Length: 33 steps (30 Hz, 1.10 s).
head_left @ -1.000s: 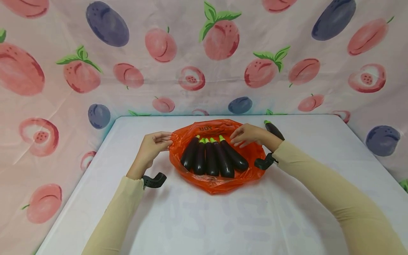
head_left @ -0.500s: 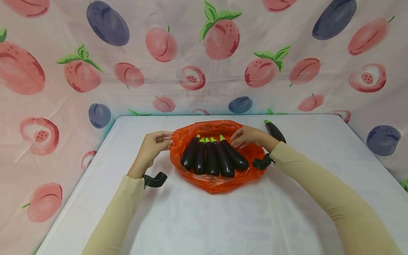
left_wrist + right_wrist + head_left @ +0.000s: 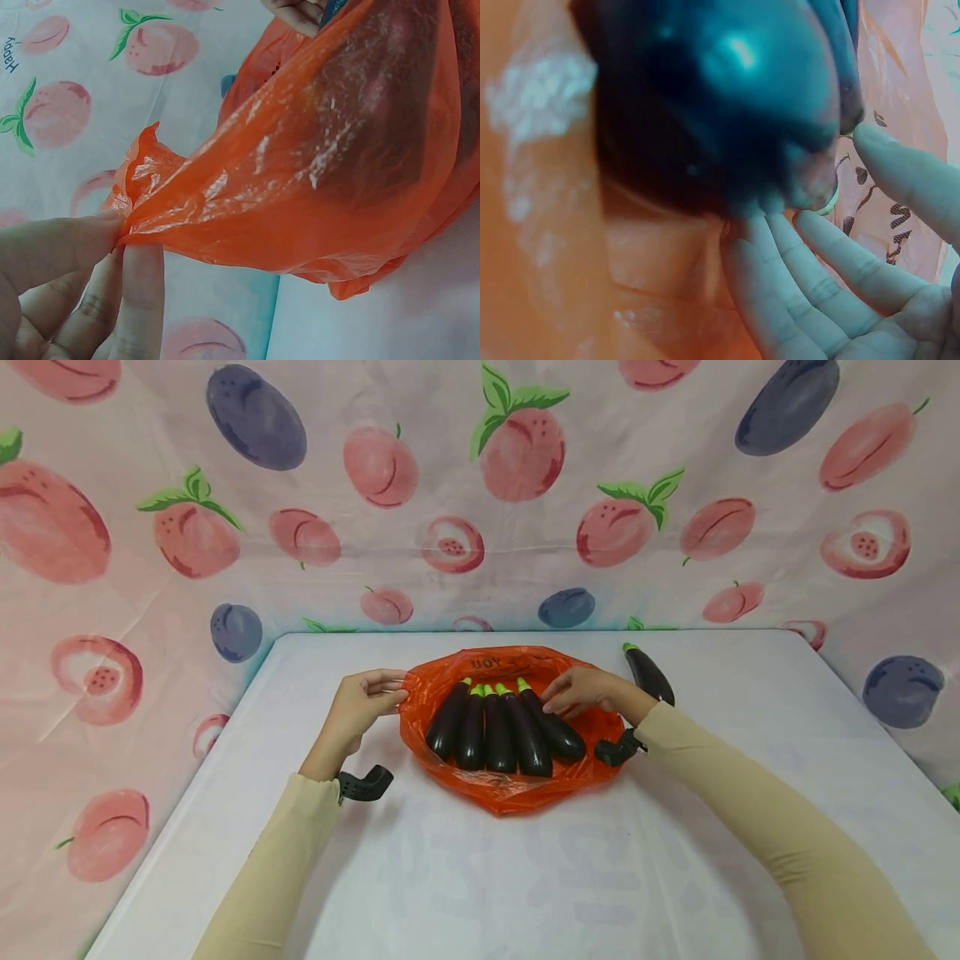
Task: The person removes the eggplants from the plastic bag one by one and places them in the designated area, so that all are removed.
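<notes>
A red plastic bag [image 3: 501, 795] lies spread wide on the table, with several dark purple eggplants [image 3: 498, 735] side by side in it, green stem ends away from me. At the bag's left edge, my left hand [image 3: 358, 710] pinches the thin plastic between thumb and fingers; the left wrist view shows the film [image 3: 217, 202] pulled taut from them. My right hand [image 3: 588, 691] reaches over the bag's right part, beside the rightmost eggplant [image 3: 553, 727]. In the right wrist view its fingers [image 3: 840, 277] are nearly straight, fingertips against that eggplant's side, and its thumb [image 3: 907, 172] stands apart.
Another eggplant [image 3: 649, 675] lies outside the bag at the back right, behind my right forearm. The table [image 3: 480, 893] has a white cover, and a fruit-printed cloth [image 3: 510, 585] hangs behind it. Each wrist carries a black camera mount [image 3: 365, 783].
My right hand has lowered slightly toward me, its fingertips coming to the rightmost eggplant. The bag's back rim has sunk a little. My left hand keeps its pinch almost in place.
</notes>
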Each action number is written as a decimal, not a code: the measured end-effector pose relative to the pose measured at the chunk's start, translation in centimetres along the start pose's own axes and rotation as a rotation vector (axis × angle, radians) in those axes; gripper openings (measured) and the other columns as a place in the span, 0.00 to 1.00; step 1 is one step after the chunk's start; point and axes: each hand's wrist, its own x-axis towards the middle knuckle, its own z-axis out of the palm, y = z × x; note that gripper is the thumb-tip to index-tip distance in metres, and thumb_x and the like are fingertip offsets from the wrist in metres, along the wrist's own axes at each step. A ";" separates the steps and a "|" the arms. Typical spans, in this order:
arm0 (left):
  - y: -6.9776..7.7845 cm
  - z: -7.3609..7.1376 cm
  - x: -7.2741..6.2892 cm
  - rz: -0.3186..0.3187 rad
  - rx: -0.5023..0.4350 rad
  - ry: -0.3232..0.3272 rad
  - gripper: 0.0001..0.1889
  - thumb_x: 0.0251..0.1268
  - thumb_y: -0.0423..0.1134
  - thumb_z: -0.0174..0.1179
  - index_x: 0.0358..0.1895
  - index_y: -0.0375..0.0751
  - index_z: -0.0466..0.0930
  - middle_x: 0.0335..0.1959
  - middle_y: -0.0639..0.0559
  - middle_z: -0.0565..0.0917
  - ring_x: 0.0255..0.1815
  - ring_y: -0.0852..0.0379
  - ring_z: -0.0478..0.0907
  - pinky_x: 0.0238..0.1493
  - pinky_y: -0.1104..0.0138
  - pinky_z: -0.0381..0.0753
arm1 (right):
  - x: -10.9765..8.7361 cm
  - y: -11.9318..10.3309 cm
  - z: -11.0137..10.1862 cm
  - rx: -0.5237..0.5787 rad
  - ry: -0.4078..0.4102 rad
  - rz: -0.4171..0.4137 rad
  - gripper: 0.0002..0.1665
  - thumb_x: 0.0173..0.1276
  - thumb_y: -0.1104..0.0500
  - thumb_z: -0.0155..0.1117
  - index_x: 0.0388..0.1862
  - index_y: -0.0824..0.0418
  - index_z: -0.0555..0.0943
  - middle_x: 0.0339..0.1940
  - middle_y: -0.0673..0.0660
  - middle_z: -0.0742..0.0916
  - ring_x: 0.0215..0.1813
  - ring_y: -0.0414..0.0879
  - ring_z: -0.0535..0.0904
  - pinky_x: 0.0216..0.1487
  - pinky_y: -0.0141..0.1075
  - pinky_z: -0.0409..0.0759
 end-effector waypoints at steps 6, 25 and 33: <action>0.0 0.0 0.0 -0.002 0.000 0.001 0.19 0.64 0.33 0.58 0.57 0.31 0.75 0.51 0.33 0.80 0.34 0.67 0.82 0.45 0.65 0.84 | 0.0 0.1 0.3 0.003 -0.001 -0.002 0.27 0.64 0.60 0.63 0.59 0.72 0.72 0.58 0.68 0.79 0.58 0.59 0.77 0.58 0.46 0.78; 0.2 0.0 0.0 -0.016 0.005 0.004 0.19 0.64 0.33 0.58 0.57 0.32 0.75 0.52 0.33 0.80 0.34 0.67 0.82 0.49 0.61 0.83 | 0.5 0.6 0.3 0.037 0.007 0.001 0.31 0.62 0.60 0.65 0.61 0.73 0.70 0.56 0.68 0.80 0.49 0.48 0.81 0.58 0.45 0.78; 0.2 0.0 0.0 -0.017 0.009 0.004 0.19 0.64 0.33 0.58 0.57 0.32 0.75 0.51 0.33 0.80 0.34 0.67 0.82 0.48 0.62 0.83 | 0.5 0.6 0.2 0.030 -0.038 0.009 0.32 0.63 0.59 0.64 0.63 0.72 0.68 0.58 0.67 0.78 0.52 0.49 0.79 0.59 0.45 0.78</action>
